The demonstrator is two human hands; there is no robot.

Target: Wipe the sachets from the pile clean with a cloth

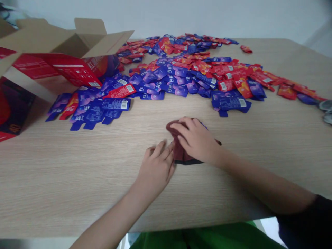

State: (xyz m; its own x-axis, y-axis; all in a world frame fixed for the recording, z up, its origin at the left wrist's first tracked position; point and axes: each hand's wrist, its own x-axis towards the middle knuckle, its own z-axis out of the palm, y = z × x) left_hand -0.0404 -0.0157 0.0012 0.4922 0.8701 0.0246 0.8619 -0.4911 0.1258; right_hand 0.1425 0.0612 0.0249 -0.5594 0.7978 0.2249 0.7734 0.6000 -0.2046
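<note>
A dark brown cloth (pixel 178 148) with a black lower edge lies bunched on the wooden table. My right hand (pixel 198 140) is on top of it, fingers bent and gripping its folds, and covers much of it. A bit of blue shows past the cloth's upper right edge, too little to name. At the cloth's left side rests my left hand (pixel 157 164), palm down, its fingers apart and loosely bent. The tips of those fingers touch the cloth's edge or lie right beside it; which one I cannot tell.
Beyond my hands, flat blue and red printed packets (pixel 166 79) lie in a long, overlapping heap. One red packet (pixel 246 49) lies apart at the back. An open red cardboard box (pixel 70 69) stands at the left. Grey round objects (pixel 326 105) sit at the right edge.
</note>
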